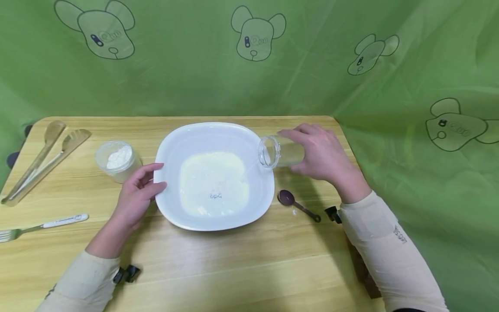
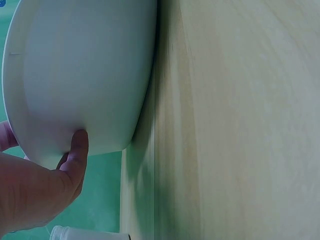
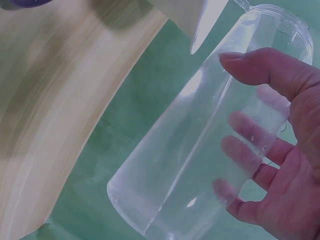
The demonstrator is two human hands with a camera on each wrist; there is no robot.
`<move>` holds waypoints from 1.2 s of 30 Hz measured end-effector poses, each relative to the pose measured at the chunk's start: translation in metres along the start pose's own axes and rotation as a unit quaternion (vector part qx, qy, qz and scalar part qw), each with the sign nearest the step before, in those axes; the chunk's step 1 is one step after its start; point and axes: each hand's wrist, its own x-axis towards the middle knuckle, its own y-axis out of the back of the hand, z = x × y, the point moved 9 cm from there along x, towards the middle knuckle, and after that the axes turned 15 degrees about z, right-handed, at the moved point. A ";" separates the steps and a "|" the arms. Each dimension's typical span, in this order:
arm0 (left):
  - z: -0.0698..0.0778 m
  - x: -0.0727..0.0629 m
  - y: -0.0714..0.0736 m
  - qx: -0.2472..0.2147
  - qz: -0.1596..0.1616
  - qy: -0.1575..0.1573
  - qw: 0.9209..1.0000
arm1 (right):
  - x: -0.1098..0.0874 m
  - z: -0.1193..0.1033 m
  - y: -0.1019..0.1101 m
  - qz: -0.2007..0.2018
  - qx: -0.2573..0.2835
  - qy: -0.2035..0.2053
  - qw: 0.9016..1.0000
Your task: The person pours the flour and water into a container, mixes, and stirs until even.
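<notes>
A white oval basin [image 1: 212, 138] stands on the table in the head view. My left hand [image 1: 134, 195] grips its left rim, fingers over the inside edge; in the left wrist view a fingertip presses the outer wall [image 2: 90, 65]. Over the right rim, my right hand [image 1: 321, 151] holds a clear jar [image 1: 289, 152] tipped on its side, mouth toward the basin. A thin stream of clear liquid [image 1: 251, 168] runs from the mouth into the basin. The right wrist view shows fingers and thumb wrapped round the jar [image 3: 175, 145], with clear liquid still inside.
Left of the basin stands an open clear tub [image 1: 124, 175] with white powder [image 1: 119, 157]. Farther left lie tongs [image 1: 70, 145] and a fork with a white handle [image 1: 64, 221]. A dark measuring spoon [image 1: 286, 198] lies right of the basin, beside a few white specks. Green cloth [image 1: 187, 78] hangs behind.
</notes>
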 end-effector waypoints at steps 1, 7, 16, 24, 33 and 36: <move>0.000 0.000 0.000 0.001 0.000 0.000 1.000 | 0.000 0.000 0.000 0.002 0.006 -0.001 1.000; 0.000 0.000 0.000 -0.001 -0.001 -0.005 1.000 | -0.002 0.001 -0.004 0.019 0.054 -0.009 0.998; 0.000 0.000 0.000 -0.009 0.000 -0.009 1.000 | -0.005 0.014 -0.012 0.046 0.162 -0.053 0.984; -0.001 0.001 0.000 -0.009 0.002 -0.009 1.000 | -0.010 0.029 -0.006 0.111 0.278 -0.154 0.942; -0.001 0.001 0.000 -0.017 0.003 -0.010 1.000 | -0.021 0.054 -0.007 0.163 0.350 -0.282 0.878; -0.001 0.001 0.001 -0.015 0.003 -0.010 1.000 | -0.028 0.074 -0.021 0.176 0.376 -0.308 0.856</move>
